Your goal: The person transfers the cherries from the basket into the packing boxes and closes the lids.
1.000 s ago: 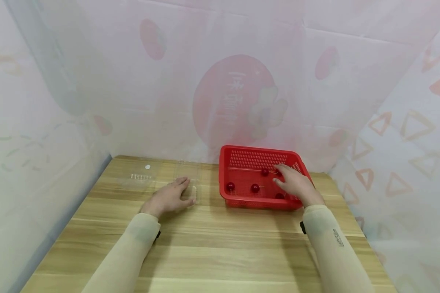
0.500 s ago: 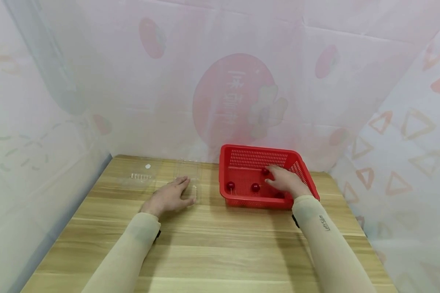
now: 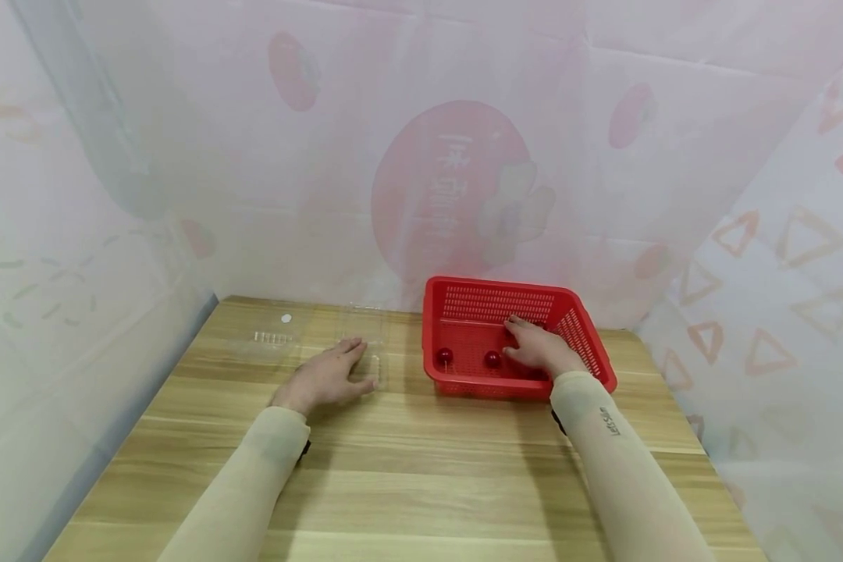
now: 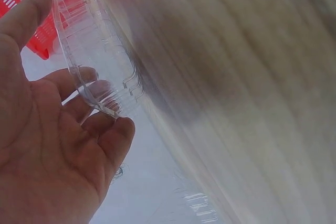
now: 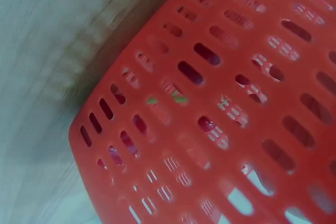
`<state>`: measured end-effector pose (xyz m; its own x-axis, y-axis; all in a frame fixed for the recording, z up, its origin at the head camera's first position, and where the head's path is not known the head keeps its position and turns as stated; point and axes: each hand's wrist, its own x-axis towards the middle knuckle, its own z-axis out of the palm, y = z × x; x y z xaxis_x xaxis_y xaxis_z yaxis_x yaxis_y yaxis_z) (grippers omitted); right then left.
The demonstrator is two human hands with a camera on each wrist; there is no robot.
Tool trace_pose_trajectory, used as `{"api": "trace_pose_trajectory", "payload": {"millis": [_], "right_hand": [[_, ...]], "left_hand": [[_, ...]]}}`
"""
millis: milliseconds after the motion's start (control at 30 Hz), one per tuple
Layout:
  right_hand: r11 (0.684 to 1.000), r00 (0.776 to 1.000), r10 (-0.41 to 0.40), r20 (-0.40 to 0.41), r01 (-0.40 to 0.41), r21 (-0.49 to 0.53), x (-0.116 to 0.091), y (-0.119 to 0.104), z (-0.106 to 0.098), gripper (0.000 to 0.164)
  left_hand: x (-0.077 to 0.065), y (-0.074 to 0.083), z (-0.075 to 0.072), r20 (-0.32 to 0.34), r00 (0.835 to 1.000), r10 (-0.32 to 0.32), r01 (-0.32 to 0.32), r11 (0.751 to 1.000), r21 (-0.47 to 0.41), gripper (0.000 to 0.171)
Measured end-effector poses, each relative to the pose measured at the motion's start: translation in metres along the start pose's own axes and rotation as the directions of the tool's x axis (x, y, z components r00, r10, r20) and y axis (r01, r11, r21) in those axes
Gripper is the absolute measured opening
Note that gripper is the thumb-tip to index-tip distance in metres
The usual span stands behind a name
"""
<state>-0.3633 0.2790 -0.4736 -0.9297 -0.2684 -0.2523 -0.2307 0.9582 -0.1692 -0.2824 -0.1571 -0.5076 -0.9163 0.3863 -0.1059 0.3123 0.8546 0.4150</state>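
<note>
Cherry (image 3: 445,355), red: lay inside the red basket (image 3: 429,328), at its left end. Second cherry (image 3: 492,359): lay near the basket's middle. Right grip (image 3: 539,346): had shifted leftward within the basket over the last second, and now hid the rear cherry that had shown there; whether its fingers held fruit could not be told. Judged meaning: fruit was being reached for, none seen lifted. Left grip (image 3: 326,376): left of the basket, partly closed, thumb and fingers about a clear container (image 4: 100,40). Another clear container (image 3: 272,338): farther left of the basket. Surface (image 3: 407,468): wooden, under the basket.
</note>
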Motion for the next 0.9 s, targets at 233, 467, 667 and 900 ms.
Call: {"api": "trace_pose_trajectory", "payload": {"millis": [233, 467, 667, 900], "right_hand": [[1.0, 1.0, 0.002, 0.002, -0.002, 0.01, 0.0011, 0.0006, 0.0031, 0.073], [1.0, 0.999, -0.014, -0.047, 0.014, -0.009, -0.0005, -0.0014, -0.0004, 0.068], [0.999, 0.997, -0.037, -0.072, 0.035, -0.018, -0.0001, -0.0008, 0.001, 0.06], [0.999, 0.996, -0.052, -0.07, 0.052, -0.003, 0.0029, 0.0, 0.0031, 0.045]], "left_hand": [[-0.0001, 0.0002, 0.0016, 0.001, 1.0, 0.002, -0.002, 1.0, 0.006, 0.092], [0.0007, 0.0001, 0.0019, 0.002, 1.0, 0.001, -0.001, 1.0, 0.001, 0.093], [0.002, -0.0013, 0.0027, 0.006, 1.0, 0.006, -0.006, 1.0, 0.004, 0.094], [0.0027, -0.0022, 0.0036, -0.001, 1.0, 0.008, -0.008, 1.0, 0.006, 0.095]]}}
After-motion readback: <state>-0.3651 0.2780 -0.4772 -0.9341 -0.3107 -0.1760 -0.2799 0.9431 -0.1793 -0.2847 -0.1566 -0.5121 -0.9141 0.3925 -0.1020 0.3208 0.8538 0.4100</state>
